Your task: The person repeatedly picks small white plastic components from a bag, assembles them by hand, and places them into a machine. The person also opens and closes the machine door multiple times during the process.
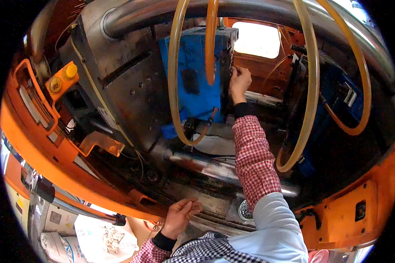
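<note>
"Any writing in the head view?"
"Printed sacks, lower left; too small to read."
"The blue block?"
"Right hand at its dark metal side, fingers curled; I can't tell if gripping. Left hand lower, well apart, loosely curled, contents unclear."
"Materials?"
"Amber looped hoses, smooth steel bar."

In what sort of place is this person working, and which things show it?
Probably a factory, at a large industrial machine, perhaps for moulding. It shows in the bolted blue metal block with its amber hose, the thick polished steel bar and the heavy orange frame.
</note>
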`<state>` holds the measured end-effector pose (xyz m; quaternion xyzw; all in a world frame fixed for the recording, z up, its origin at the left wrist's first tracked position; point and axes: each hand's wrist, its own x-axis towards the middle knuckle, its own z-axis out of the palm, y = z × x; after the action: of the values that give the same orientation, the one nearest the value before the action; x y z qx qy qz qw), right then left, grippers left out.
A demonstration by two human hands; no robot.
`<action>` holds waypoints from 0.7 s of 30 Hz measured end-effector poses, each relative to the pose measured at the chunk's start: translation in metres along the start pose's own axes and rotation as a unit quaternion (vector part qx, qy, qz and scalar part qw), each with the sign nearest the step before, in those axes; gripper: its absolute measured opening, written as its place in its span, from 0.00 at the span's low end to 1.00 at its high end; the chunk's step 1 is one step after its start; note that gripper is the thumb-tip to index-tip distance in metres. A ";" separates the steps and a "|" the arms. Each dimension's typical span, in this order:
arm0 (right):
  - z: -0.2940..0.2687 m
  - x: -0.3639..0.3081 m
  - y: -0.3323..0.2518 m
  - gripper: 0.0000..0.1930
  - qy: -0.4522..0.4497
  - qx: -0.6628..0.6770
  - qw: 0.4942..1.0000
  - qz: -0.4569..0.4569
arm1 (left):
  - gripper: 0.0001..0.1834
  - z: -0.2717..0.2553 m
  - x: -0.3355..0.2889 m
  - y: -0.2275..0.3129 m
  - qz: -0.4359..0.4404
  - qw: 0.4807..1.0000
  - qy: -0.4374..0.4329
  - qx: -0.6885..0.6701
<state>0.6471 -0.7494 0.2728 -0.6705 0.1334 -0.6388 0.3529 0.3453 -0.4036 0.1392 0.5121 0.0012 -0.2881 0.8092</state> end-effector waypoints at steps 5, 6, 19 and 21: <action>0.001 0.001 0.004 0.08 -0.001 -0.009 1.000 -0.025 | 0.15 0.005 0.000 0.005 -0.008 1.000 0.014 0.008; 0.001 0.000 0.004 0.08 -0.007 -0.015 1.000 -0.023 | 0.15 0.004 0.000 0.004 -0.008 1.000 0.014 0.007; -0.003 -0.015 -0.004 0.18 -0.086 -0.174 0.978 -0.080 | 0.16 -0.014 -0.004 -0.009 0.012 0.999 0.030 -0.039; -0.015 -0.011 -0.007 0.20 -0.136 -0.169 0.972 -0.091 | 0.15 -0.014 -0.008 -0.010 0.121 0.983 -0.023 0.139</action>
<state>0.6298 -0.7419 0.2684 -0.8105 0.1287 -0.5388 0.1901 0.3380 -0.3910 0.1264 0.6089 -0.1195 -0.1970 0.7591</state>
